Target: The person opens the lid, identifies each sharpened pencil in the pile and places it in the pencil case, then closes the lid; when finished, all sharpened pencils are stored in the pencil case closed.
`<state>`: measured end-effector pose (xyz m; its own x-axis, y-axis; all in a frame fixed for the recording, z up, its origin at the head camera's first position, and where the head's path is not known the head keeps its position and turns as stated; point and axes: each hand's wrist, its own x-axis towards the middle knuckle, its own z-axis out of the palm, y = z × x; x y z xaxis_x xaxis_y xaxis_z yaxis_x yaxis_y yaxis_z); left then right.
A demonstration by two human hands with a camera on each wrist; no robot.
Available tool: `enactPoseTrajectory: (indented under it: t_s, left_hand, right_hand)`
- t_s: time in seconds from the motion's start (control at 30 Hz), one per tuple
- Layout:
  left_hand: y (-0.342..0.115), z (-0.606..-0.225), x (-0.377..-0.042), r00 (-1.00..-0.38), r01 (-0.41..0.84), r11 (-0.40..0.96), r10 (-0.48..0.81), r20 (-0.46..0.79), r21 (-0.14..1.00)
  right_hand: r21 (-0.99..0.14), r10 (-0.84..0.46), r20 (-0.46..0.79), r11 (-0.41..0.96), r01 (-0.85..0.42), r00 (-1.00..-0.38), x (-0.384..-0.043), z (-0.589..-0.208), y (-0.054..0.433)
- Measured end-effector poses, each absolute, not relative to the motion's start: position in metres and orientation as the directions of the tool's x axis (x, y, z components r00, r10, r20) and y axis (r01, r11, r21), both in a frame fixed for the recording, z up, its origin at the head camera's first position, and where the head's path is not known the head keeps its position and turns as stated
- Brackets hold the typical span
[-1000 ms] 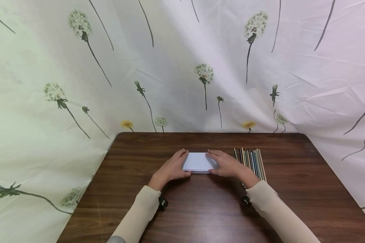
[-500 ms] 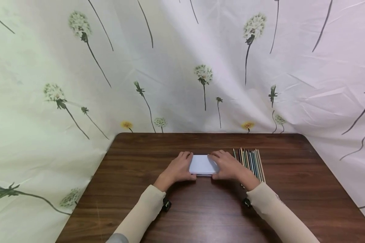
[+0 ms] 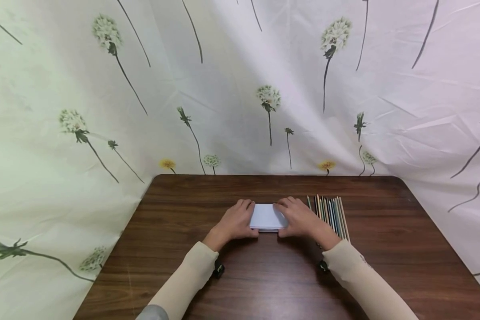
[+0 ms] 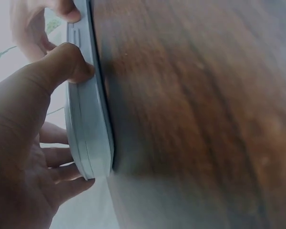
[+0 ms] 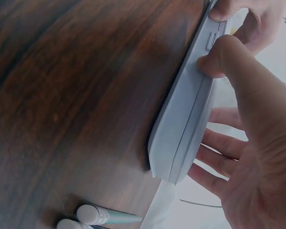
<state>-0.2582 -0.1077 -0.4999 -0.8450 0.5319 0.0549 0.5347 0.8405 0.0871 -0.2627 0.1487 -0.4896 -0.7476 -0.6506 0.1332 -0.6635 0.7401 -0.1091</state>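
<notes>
Shifted since one second back: pale case (image 3: 266,217), slightly toward 4 o'clock, left hand (image 3: 235,222) going with it; right hand (image 3: 300,221) roughly where it was. Half a second back, nearly the same layout as now.

Clock centred on the case, 12 at the far edge of the tabletop (image 3: 176,213). Case flat on the wood, long side facing 6. Wrist views: seam along its side, small latch (image 5: 212,41) on the near face, between the two thumbs.

Left hand at 9, pinching that end of the case, thumb on the near face, fingers round toward the far side. Right hand at 3, same grip mirrored. Thumbs apart.

Row of coloured pencils (image 3: 332,215) at 3, beyond the right hand, tips toward 12; wrist and sleeve (image 3: 364,275) cover their near ends in the head view. Right wrist view picks up two rounded white ends near its lower edge. Dandelion-print cloth (image 3: 232,89) at 12, behind the tabletop.
</notes>
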Motion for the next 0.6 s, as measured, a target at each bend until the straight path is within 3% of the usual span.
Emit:
enactPoseTrajectory:
  t_s: [0.37, 0.6]
  left_hand:
    - [-0.1063, -0.5017, -0.2626, -0.854, 0.52, 0.847, 0.517, 0.057, 0.107]
    - [-0.1124, -0.4997, -0.2641, -0.875, 0.462, 0.825, 0.483, 0.018, 0.326]
  right_hand:
    - [-0.141, -0.647, 0.101, 0.742, -0.655, -0.755, -0.2687, -0.4872, 0.1521]
    - [-0.181, -0.65, 0.109, 0.731, -0.658, -0.752, -0.2729, -0.4836, 0.1587]
